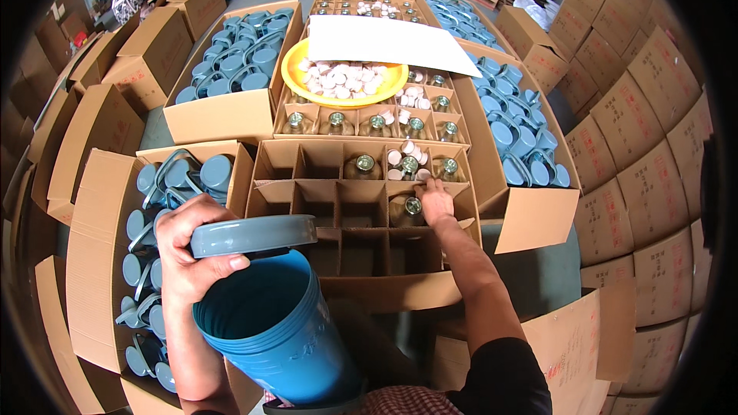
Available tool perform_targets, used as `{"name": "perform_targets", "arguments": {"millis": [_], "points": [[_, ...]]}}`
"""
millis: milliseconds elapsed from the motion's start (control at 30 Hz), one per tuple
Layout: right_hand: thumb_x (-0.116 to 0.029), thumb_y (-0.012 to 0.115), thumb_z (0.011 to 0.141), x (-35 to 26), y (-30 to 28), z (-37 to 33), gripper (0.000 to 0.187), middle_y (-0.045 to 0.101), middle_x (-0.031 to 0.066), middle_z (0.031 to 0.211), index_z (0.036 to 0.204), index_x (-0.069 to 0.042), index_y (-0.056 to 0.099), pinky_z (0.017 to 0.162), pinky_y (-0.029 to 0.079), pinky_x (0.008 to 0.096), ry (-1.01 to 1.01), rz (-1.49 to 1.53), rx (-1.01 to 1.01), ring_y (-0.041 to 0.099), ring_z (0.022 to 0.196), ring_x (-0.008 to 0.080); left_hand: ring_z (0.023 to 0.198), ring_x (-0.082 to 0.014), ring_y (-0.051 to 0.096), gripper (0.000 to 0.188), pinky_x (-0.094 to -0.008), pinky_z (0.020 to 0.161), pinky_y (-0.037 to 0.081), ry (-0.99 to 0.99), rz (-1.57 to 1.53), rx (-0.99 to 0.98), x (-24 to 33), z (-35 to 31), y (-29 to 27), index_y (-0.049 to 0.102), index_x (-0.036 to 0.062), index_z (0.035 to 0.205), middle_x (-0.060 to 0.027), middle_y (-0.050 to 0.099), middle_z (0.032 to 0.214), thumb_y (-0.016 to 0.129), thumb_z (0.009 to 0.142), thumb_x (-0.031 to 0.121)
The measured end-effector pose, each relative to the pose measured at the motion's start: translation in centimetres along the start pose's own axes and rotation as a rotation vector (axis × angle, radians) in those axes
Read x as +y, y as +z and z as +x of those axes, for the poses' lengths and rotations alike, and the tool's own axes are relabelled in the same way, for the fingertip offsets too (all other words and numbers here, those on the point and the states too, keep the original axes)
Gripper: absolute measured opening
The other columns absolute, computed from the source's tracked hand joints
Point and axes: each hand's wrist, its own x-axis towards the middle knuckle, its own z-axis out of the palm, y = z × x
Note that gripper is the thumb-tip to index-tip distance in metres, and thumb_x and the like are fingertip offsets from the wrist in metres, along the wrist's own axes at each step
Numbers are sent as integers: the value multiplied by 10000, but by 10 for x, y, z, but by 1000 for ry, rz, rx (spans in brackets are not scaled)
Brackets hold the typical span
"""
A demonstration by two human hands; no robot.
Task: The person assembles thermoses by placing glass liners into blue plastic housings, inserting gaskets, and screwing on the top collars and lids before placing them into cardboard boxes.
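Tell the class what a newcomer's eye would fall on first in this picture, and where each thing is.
Most striking is the bright blue bucket at lower centre-left, its open mouth just below the round grey-blue piece in the left hand. Next comes the yellow basin of white caps at upper centre, partly covered by a white sheet.

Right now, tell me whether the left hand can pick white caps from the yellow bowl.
Probably not: the left hand is occupied with a round grey-blue lid, though the white caps lie exposed toward the near side of the yellow bowl.
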Motion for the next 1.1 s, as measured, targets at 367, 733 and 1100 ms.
{"name": "perform_targets", "arguments": {"millis": [367,733,1100], "points": [[-217,699,737,6,-35,-14,338,558,154,982,1002,-75,544,798,483,428,172,295,104,575,907,352,591,-126,553,325,-242,551,413,-20,37,58,-19,-12,-16,654,32,777,-41,611,681,823,606,251],[-410,525,901,-44,-11,0,350,601,193,959,1001,-77,565,721,512,440,144,228,-211,635,863,345,589,-124,539,298,-256,532,383,-38,9,37,-24,0,3,664,27,755,-24,594,649,836,591,208],[-389,648,806,-51,-7,2,451,569,208,1091,1143,-123,510,864,466,452,189,277,-266,559,1023,376,612,-123,554,187,-256,557,410,-199,-20,95,-20,9,7,648,11,742,-28,583,665,781,614,39]]}}
